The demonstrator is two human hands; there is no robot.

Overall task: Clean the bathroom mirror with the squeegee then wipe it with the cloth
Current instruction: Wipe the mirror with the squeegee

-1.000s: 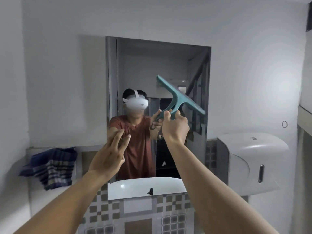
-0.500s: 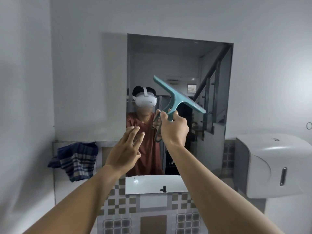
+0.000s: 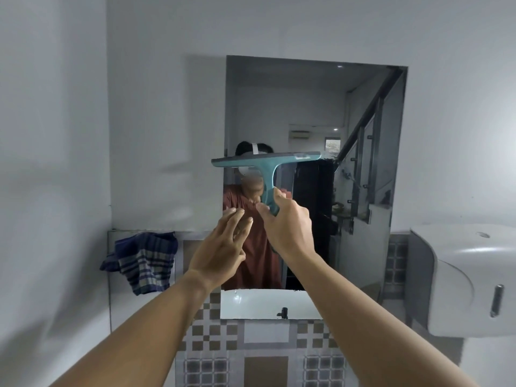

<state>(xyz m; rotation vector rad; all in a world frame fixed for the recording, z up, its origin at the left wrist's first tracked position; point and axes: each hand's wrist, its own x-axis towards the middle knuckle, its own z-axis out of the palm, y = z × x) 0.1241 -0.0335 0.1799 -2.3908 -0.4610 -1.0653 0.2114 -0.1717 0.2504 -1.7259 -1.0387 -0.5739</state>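
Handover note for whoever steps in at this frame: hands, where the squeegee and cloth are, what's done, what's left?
Right hand: grip round the handle of the squeegee, blade level at mid-height over the left side of the mirror; whether it touches the glass cannot be told.
Left hand: open, holding nothing, raised beside the right.
Cloth: draped over the ledge left of the mirror, no hand on it.
Done: squeegee picked up and raised.
Left: the squeegee strokes, then wiping with the cloth.

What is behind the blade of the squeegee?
The mirror; the left end of the squeegee overlaps the wall. It covers part of the person's reflection; whether it touches the glass cannot be seen.
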